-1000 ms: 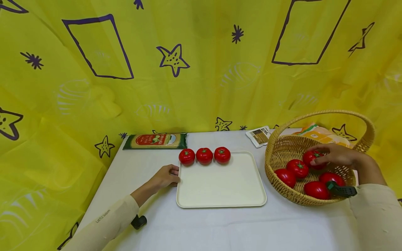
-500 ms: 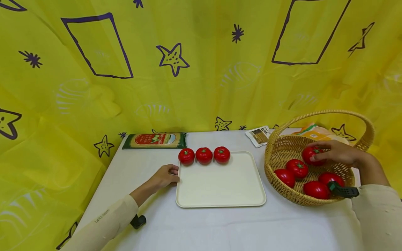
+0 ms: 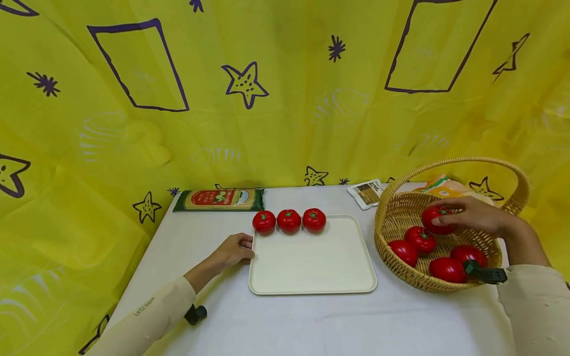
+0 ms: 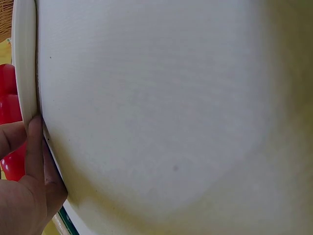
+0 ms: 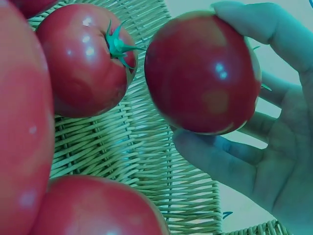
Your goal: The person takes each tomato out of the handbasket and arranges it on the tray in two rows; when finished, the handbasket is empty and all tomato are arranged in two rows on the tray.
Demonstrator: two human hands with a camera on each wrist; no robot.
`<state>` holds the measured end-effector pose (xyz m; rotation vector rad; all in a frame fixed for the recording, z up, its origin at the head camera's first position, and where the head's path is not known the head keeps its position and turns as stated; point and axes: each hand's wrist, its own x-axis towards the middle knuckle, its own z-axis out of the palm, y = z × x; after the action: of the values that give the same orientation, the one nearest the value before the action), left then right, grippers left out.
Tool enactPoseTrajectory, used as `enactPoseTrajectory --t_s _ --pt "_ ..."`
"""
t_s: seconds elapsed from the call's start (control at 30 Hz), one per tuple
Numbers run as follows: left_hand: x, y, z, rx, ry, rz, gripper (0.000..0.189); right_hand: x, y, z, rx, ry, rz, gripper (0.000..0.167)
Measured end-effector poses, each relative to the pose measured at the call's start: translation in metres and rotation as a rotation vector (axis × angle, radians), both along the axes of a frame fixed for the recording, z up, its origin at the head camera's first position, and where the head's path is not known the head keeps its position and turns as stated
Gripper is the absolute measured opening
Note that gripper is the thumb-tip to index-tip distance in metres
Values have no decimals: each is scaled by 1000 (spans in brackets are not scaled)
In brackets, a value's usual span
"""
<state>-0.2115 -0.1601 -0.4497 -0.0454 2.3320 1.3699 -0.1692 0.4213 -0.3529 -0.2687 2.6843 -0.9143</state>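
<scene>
My right hand (image 3: 478, 216) grips a red tomato (image 3: 431, 217) inside the wicker basket (image 3: 398, 210), just above the others. In the right wrist view, thumb and fingers curl round this tomato (image 5: 203, 73), with a gap to the wicker beneath. Another tomato (image 5: 88, 61) with a green stem lies beside it, and several more rest in the basket. At the cream tray's (image 3: 313, 262) left edge, my left hand (image 3: 231, 251) pinches the rim, seen closely in the left wrist view. Three tomatoes (image 3: 289, 221) stand in a row along the tray's far edge, from its left corner.
A green spaghetti-like packet (image 3: 220, 200) lies at the back left of the white-covered table (image 3: 311, 326). Behind the basket are a small white sachet (image 3: 367, 193) and an orange bag (image 3: 445, 188). The basket's tall handle (image 3: 463, 159) arches over its opening. Yellow curtain hangs behind.
My right hand has lifted the tomato slightly and shifted it a little left within the basket. The left hand and the tray have stayed put.
</scene>
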Motion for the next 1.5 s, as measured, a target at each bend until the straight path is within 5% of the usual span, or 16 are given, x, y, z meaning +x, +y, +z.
enactPoseTrajectory --t_s 0.33,0.8,1.07,1.5 --pt "0 0 0 5 1 -5 47 1 -8 1 89 62 9 50" --pt "1 -1 0 -4 -4 -7 46 16 -24 9 1 -26 80 51" --pt "0 -1 -1 7 -2 -4 46 26 -30 10 39 54 98 49" --pt "0 -1 -1 0 -8 2 47 40 -41 12 5 46 104 54"
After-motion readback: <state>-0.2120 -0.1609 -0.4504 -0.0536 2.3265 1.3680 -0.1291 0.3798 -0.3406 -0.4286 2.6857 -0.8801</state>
